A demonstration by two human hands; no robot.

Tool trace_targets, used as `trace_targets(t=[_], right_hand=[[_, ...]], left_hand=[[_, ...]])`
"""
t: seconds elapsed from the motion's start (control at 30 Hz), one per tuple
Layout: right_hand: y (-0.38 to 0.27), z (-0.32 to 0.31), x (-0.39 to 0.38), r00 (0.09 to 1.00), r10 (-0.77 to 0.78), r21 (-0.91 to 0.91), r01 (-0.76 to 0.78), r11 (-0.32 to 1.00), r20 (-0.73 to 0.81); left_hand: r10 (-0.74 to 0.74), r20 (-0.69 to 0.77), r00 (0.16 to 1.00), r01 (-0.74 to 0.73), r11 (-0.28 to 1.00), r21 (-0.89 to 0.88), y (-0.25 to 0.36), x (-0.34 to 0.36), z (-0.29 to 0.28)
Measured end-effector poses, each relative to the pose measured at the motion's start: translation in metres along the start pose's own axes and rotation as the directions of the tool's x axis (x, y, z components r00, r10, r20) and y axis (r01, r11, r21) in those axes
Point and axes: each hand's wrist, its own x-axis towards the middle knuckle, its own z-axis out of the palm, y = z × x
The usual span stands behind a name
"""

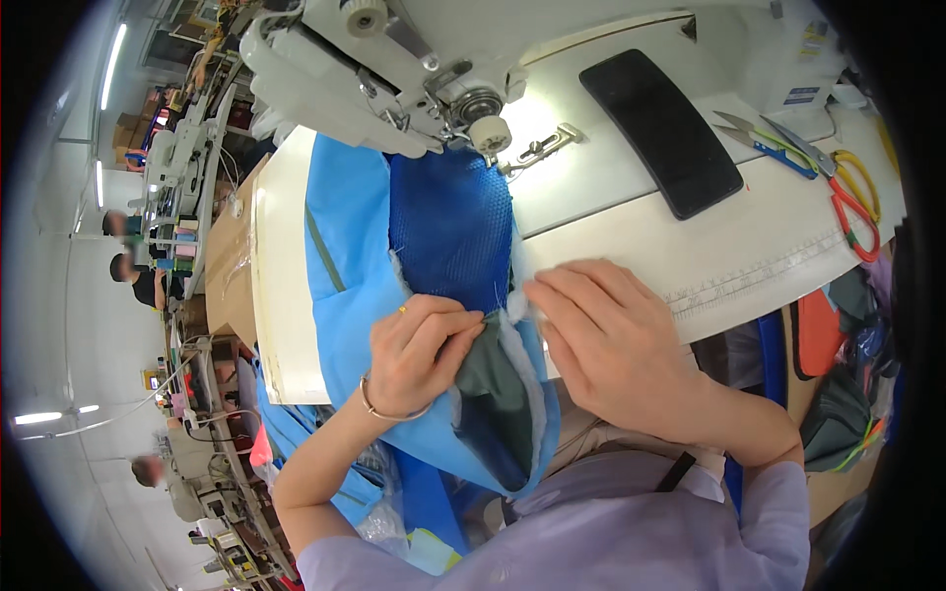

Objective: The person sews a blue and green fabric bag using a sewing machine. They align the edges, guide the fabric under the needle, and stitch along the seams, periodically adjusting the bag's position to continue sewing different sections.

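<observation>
A light blue sewn fabric piece (345, 266) lies under the sewing machine's head, with a dark blue mesh panel (451, 231) in its middle. Its lower part opens to a dark green lining (490, 369) and a fuzzy white padded edge (532, 379). My left hand (419, 355), a bracelet at its wrist, pinches the lining where it meets the mesh. My right hand (621, 355) is bent at the piece's right side, its fingertips drawn together at the white padding; the exact grip is partly hidden. The machine's presser area (490, 163) is above the mesh's far end.
To the right on the white table (581, 222) lie a black phone (662, 133), blue-handled snips (774, 148) and scissors with red and yellow handles (852, 202). A ruler strip (769, 266) runs along the near edge. People and more machines are at far left.
</observation>
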Motion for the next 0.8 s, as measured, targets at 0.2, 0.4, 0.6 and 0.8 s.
trace_targets(t=[0.2,0.4,0.6,0.8], right_hand=[[0.003,0.021,0.001,0.993,-0.089,-0.156,0.100,0.983,0.081],[0.003,0.024,0.000,0.986,-0.119,-0.115,0.133,0.984,0.119],[0.005,0.019,-0.003,0.959,-0.189,-0.173,0.227,0.958,0.209],[0.006,0.015,-0.007,0.951,-0.208,-0.188,0.253,0.949,0.229]], left_hand=[[0.006,0.016,1.000,-0.006,1.000,0.005,0.000,0.004,-0.009],[0.106,0.074,0.992,-0.105,0.994,-0.023,-0.005,0.017,-0.011],[-0.030,0.148,0.989,0.046,0.993,-0.104,-0.006,0.026,-0.008],[0.116,0.215,0.970,-0.168,0.955,0.244,-0.006,0.044,0.000]])
